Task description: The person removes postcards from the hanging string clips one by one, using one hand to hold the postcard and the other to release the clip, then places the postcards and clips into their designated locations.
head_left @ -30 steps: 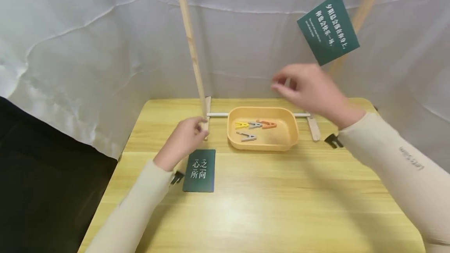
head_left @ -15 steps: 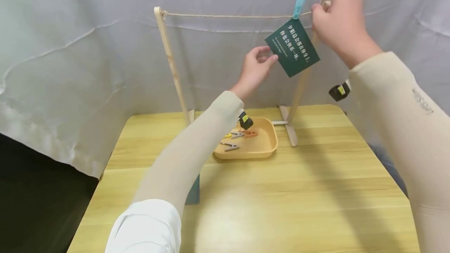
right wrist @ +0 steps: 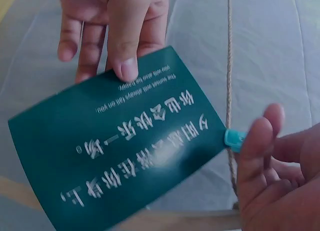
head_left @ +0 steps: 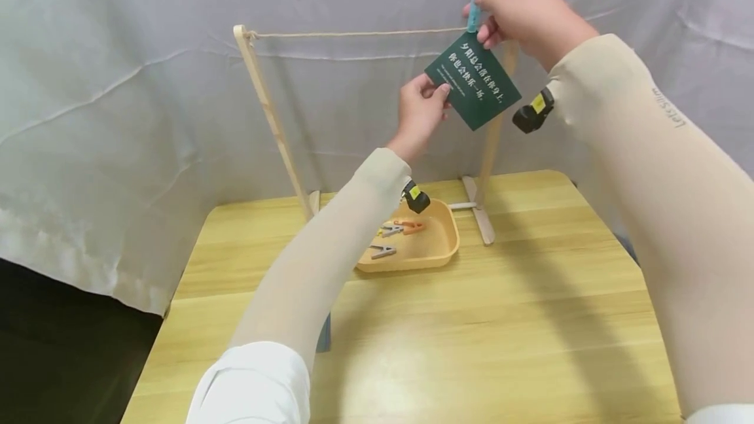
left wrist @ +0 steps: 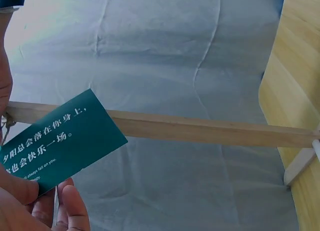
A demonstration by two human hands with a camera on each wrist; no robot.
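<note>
Green card [head_left: 473,81] hanging tilted from the string [head_left: 353,34], held by a blue peg [head_left: 474,8] at its top corner. Right hand [head_left: 524,8] pinches the peg from above; left hand [head_left: 421,108] pinches the card's lower left edge, directly below.

My left hand [right wrist: 112,33] pinches the top edge of the green card [right wrist: 120,156], thumb on the front. My right hand [right wrist: 277,176] grips the little blue peg [right wrist: 233,139] at the card's corner, right on the string [right wrist: 229,66].
</note>
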